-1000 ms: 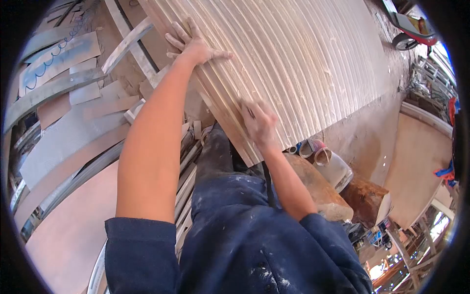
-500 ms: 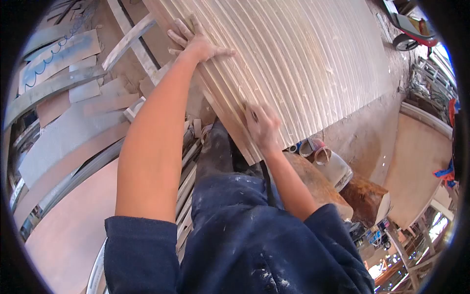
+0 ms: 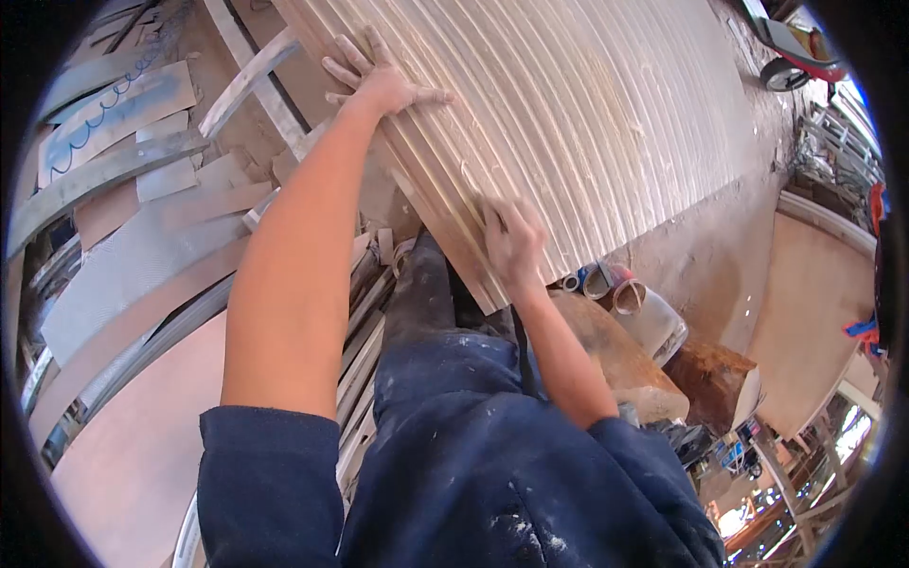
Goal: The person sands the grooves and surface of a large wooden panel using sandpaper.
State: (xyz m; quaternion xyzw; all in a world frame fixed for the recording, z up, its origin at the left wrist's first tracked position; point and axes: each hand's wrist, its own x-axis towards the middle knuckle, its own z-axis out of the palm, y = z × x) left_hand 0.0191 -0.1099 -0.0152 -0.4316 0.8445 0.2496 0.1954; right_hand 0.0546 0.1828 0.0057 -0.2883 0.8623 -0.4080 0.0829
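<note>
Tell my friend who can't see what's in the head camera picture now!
A person's left hand lies spread on a big ridged panel, while their right hand is curled near its edge; anything inside is mostly hidden. Long curved strips lie at the picture's left, and a wheel shows at upper right.

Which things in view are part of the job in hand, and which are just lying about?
In the job:
- grooved panel
- left hand, spread on the panel
- right hand, curled at the panel; anything in its grip is too hidden to name

Apparently lying about:
- sheet with blue scribble
- curved grey strip
- rust-brown object
- wheeled item, top right
</note>
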